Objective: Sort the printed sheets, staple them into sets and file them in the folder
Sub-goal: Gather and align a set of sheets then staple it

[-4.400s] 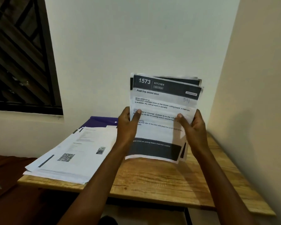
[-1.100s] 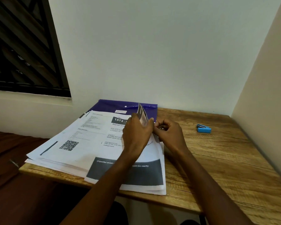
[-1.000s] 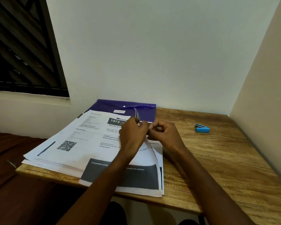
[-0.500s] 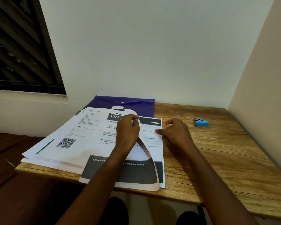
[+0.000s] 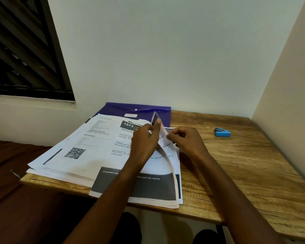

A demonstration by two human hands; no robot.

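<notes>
Since half a second ago, the right edge of the top sheet (image 5: 163,138) has been raised higher off the set (image 5: 141,184), and the right hand (image 5: 187,141) has been brought from a flat rest on the page to the lifted edge. The upper right corner of that sheet is pinched between the thumb and fingers of the left hand (image 5: 144,140) and stands tilted above the sheets beneath it. The right hand's fingers are curled closed at the sheet's edge; whether paper is actually gripped by them cannot be told. The set lies on the table (image 5: 236,173), with its near edge overhanging the table's front edge and its left part overlapping a larger stack (image 5: 74,155) of printed sheets, one of which bears a QR code. A dark header numbered 1573 is printed on the set's top page and a dark band near its bottom. A purple folder (image 5: 143,110) lies flat against the wall behind the papers, closed with a snap button, with its near part covered by the sheets; its contents cannot be seen. A blue stapler (image 5: 222,132) rests on the table, well apart to the right of the hands and untouched. A dark window (image 5: 25,50) is set in the wall at the left.
</notes>
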